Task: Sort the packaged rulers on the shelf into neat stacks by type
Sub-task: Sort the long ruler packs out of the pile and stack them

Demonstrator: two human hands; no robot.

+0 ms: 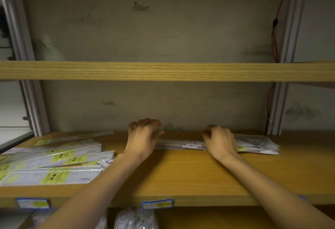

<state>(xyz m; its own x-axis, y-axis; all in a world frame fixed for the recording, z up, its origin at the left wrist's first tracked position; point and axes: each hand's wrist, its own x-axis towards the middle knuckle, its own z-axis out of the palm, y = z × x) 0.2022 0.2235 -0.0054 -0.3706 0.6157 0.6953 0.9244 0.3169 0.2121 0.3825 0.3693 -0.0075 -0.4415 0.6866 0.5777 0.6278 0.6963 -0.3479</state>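
Note:
A flat stack of packaged rulers (181, 144) lies along the back of the wooden shelf (181, 174), its right end (257, 144) fanned out a little. My left hand (143, 138) is at the stack's left end, fingers loosely curled and raised above it, holding nothing that I can see. My right hand (220, 141) rests on top of the stack near its middle, fingers curled down over the far edge. A loose, untidy pile of longer packaged rulers with yellow-green labels (54, 163) spreads over the shelf's left part.
A second wooden shelf board (163, 71) runs above, close over the hands. Grey metal uprights (34, 105) (275, 105) frame both sides. Price tags (157, 204) sit on the front edge. Bagged goods (136, 218) lie on the shelf below.

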